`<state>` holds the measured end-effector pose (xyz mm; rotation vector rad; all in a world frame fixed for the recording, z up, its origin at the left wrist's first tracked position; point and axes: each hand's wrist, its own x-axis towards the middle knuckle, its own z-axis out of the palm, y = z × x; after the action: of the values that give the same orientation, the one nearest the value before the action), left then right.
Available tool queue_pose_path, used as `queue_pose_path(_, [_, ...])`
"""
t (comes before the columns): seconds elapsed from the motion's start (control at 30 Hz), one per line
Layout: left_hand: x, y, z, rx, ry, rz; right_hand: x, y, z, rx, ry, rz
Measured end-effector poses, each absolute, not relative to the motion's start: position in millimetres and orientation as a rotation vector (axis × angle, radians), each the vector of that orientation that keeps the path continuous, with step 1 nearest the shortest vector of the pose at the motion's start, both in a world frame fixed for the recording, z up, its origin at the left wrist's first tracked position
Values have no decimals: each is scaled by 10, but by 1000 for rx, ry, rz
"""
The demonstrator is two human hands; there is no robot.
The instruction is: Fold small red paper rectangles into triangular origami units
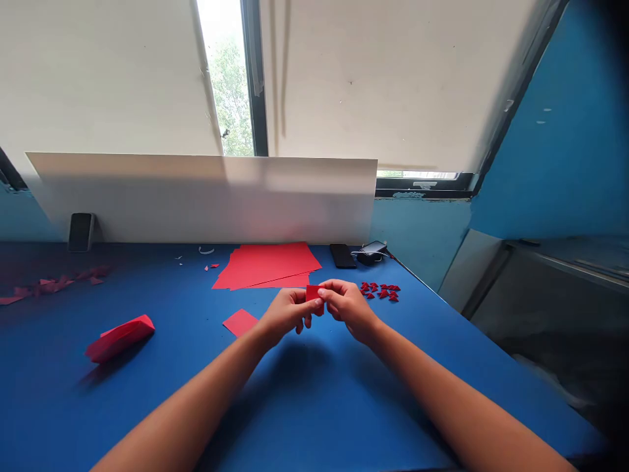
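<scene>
A blue table (319,419) fills the near scene, with a white board (196,203) standing upright along its far edge. Behind that, a cream blind (383,78) covers most of the window, and a narrow dark-framed gap shows a sunlit tree (230,98). A blue wall (555,144) rises right, above a dim grey cabinet (540,308).

This looks like a craft workroom, closer to a small workshop than a home. A long blue-topped table (73,400) carries stacked red paper sheets (268,265), cut scraps (54,285) and small folded pieces (381,290), with a phone (343,255) beside them. A white board (196,203) stands along its back, before a scuffed teal wall (555,144) and a window (228,85) mostly covered by a cream blind (383,78).
</scene>
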<state>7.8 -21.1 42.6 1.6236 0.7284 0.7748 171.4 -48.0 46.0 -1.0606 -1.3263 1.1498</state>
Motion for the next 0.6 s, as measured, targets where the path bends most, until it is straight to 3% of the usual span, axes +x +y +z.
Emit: queue_pose_path(0.6, [137, -314, 228, 1620, 786, 1068, 1638, -582, 279, -1016, -1176, 1127])
